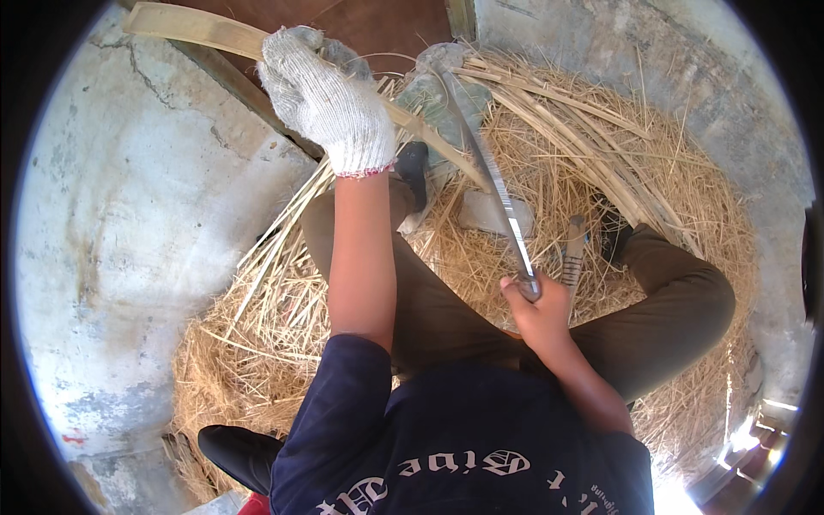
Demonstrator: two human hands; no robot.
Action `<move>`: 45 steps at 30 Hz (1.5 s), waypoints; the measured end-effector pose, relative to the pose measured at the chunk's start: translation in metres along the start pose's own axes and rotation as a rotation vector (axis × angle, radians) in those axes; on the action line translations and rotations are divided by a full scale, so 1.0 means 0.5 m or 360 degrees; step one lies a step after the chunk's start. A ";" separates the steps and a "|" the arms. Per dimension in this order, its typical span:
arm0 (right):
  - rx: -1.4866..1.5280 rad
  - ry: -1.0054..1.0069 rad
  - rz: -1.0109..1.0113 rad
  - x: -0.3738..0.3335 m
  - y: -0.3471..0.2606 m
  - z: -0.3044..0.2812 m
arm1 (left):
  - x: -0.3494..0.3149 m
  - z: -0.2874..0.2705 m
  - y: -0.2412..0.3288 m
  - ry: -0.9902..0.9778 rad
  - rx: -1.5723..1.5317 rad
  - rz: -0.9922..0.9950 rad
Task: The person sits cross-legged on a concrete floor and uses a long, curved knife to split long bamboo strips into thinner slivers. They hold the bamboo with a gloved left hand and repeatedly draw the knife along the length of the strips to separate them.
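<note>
My left hand (324, 107), in a white knitted glove, is closed around a long, pale, split bamboo strip (202, 30). One end of the strip sticks out to the upper left; the other slants down to the right and meets the blade of a long, curved knife (498, 184). My bare right hand (542, 319) grips this knife by its handle, near my lap, with the blade pointing up and away from me. Whether the edge is biting into the strip I cannot tell.
Straw-like shavings (249, 360) surround my bent legs. A bundle of split strips (566, 129) lies at the far right. Between my legs are a grey block (495, 213) and a wooden handle-like piece (573, 249). Weathered walls (129, 215) and a brown door panel (378, 30) enclose the spot.
</note>
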State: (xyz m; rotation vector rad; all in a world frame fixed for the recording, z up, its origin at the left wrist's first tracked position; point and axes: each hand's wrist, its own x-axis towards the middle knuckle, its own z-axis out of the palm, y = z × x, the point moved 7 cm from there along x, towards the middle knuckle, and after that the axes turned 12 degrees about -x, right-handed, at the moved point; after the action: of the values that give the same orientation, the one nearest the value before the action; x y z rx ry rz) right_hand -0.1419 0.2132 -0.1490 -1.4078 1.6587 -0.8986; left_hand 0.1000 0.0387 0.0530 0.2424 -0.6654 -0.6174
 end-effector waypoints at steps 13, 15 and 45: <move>-0.0059 -0.0097 0.0020 -0.005 0.004 0.051 | -0.005 0.016 0.020 0.0115 0.0147 0.0062; 0.0070 0.0017 -0.0007 -0.008 0.003 0.029 | -0.001 0.015 0.019 0.0088 0.0125 0.0059; -0.0135 0.0317 -0.0129 0.036 0.041 0.012 | -0.061 0.129 0.068 -0.0968 0.1537 0.0416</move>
State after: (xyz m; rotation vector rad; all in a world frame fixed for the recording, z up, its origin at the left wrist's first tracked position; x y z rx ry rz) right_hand -0.1475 0.1980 -0.1716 -1.4918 1.8164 -1.0541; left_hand 0.0553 0.0832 0.1009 0.8657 -1.5384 -0.0579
